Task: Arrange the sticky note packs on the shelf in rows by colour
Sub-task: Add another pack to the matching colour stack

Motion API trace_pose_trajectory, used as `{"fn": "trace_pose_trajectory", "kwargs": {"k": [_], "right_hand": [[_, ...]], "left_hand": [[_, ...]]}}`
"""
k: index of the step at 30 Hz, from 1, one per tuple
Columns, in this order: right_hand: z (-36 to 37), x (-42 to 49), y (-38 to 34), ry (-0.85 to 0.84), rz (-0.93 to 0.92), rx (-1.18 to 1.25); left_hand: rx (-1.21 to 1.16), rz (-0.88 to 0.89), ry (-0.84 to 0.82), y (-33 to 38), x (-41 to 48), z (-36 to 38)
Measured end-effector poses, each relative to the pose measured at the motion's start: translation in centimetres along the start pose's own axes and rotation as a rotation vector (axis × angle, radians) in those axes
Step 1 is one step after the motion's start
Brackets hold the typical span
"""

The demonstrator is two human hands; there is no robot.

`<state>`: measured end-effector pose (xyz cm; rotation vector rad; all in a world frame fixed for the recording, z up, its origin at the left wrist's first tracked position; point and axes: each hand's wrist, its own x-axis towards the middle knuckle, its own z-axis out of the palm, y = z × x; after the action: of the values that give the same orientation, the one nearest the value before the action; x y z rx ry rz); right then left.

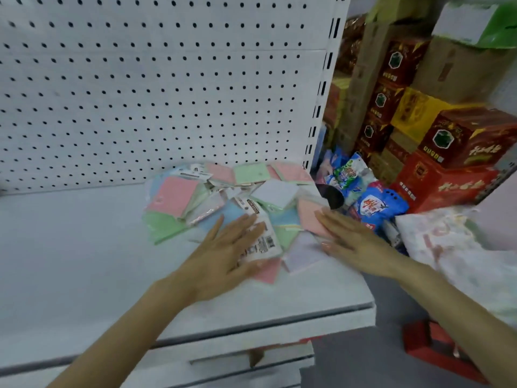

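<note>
A white shelf (70, 261) backed by a white pegboard panel (167, 79) fills most of the view. The frame is somewhat motion-blurred. The sticky note packs (229, 197) lie in a loose, overlapping heap towards the shelf's 2 o'clock corner, colours mixed and not in rows. A large pink pack (173, 196) sits at the heap's 10 o'clock, a green pack (162, 225) at 8 o'clock, another green one (250, 173) at 12 o'clock against the pegboard, and a white pack (275, 193) at 1 o'clock.

The left hand (223, 256) lies flat on the heap's 6 o'clock side. Its fingers (246, 225) are straight and slightly spread, resting on a pack with a white barcode label (260, 242). The right hand (352, 242) comes in from 4 o'clock. Its fingers (330, 219) are straight and close together, with the tips touching a pink pack (310, 217) at the shelf's right edge. Neither hand grips anything.

Beyond the shelf, at 3 o'clock, blue-and-white pouches (377, 203) are piled beside stacked red cartons (461, 141), with a white plastic bag (447, 239) below them.
</note>
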<state>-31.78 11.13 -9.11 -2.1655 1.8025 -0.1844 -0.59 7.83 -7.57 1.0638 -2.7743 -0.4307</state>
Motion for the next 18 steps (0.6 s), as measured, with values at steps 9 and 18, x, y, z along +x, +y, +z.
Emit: {"fn": "trace_pose_trajectory", "kwargs": {"k": [9,18], "right_hand": [[1.8,-1.9,0.5,0.291,0.02,0.695],[4.3,-1.0,-1.3,0.398,0.508,1.197]], "left_hand": [[-0.203,-0.263,0.268,3.4,-2.1,3.7],[-0.431,-0.597,0.366,6.2,-1.5,2.6]]}}
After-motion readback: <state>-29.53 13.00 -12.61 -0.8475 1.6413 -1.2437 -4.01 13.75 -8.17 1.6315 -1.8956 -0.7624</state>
